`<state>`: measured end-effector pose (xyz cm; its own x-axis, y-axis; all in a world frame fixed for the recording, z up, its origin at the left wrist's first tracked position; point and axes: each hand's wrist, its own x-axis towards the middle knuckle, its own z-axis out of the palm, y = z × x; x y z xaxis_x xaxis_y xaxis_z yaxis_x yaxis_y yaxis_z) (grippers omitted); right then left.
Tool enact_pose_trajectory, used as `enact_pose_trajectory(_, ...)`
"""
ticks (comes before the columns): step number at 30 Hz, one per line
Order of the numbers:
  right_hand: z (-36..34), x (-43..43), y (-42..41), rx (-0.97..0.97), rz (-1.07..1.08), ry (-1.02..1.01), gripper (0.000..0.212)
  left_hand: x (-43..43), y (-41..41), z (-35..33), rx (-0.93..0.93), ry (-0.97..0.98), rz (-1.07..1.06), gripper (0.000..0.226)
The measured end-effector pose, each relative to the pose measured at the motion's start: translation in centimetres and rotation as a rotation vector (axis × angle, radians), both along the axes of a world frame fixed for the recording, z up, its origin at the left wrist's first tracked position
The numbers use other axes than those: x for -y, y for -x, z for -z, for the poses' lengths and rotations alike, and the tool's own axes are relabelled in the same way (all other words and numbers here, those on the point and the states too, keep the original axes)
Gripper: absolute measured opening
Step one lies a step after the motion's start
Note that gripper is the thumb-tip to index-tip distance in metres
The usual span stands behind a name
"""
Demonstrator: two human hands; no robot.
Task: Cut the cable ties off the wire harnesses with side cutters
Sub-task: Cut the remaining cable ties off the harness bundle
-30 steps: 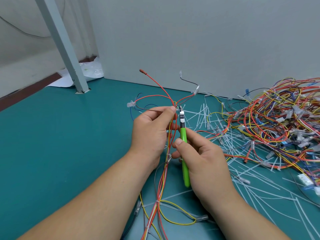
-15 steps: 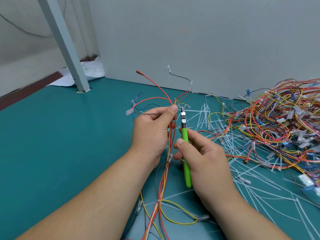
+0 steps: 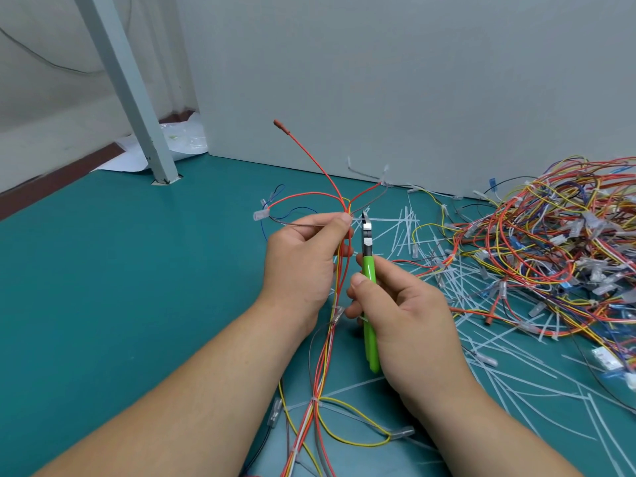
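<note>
Head view, side cutters [image 3: 369, 266] raised slightly

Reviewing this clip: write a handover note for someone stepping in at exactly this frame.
Left hand pinches the wire harness where its wires fan out.
Right hand grips the green side cutters, tip up beside that pinch; contact unclear.
Done: cut cable ties litter the teal mat.
Left: white ties lower on the held harness are uncut. Whether the harness pile on the right is finished cannot be told.
</note>
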<state>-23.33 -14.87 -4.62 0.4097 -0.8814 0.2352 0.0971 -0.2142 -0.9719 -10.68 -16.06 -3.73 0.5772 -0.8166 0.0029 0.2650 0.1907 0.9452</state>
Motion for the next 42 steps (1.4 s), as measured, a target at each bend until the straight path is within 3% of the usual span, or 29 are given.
enact_pose_trajectory(5, 0.2, 0.0, 0.0, -0.037, 0.003, 0.011, 0.026, -0.1, -0.1, -0.1, 0.018, -0.019, -0.029, 0.023)
enact_pose_trajectory(9, 0.6, 0.1, -0.2, -0.015, 0.005, -0.047, 0.009, -0.1, -0.2, 0.0, 0.015, -0.016, -0.047, 0.020)
enact_pose_trajectory(16, 0.7, 0.3, -0.1, 0.050, -0.021, -0.151, 0.019, 0.0, -0.3, 0.1, 0.016, -0.012, -0.068, 0.016)
enact_pose_trajectory(21, 0.9, 0.5, 0.2, 0.150, -0.059, -0.223, 0.042, 0.0, -0.4, 0.0, 0.018, -0.012, -0.086, 0.011)
enact_pose_trajectory(23, 1.2, 0.5, 0.2, 0.183, -0.121, -0.239, 0.040, 0.0, -0.3, 0.0, 0.016, -0.014, -0.087, 0.012)
enact_pose_trajectory(26, 1.4, 0.3, 0.3, 0.255, -0.173, -0.186, 0.031, -0.1, -0.2, -0.1, 0.016, -0.023, -0.089, 0.016)
enact_pose_trajectory(31, 0.8, 0.0, 0.5, 0.457, 0.114, 0.036, 0.051, -0.3, -0.4, -0.3, 0.025, -0.023, -0.110, 0.014)
enact_pose_trajectory(34, 0.6, -0.5, 0.4, 0.368, 0.156, 0.075, 0.059, -0.3, -0.4, -0.3, 0.030, -0.023, -0.119, 0.011)
enact_pose_trajectory(38, 0.9, -0.8, -0.3, 0.202, 0.059, 0.006, 0.058, -0.4, -0.3, -0.4, 0.027, -0.014, -0.111, 0.009)
enact_pose_trajectory(42, 1.1, -0.3, -0.2, 0.072, 0.110, 0.002, 0.044, -0.4, -0.3, -0.4, 0.039, -0.020, -0.117, 0.010)
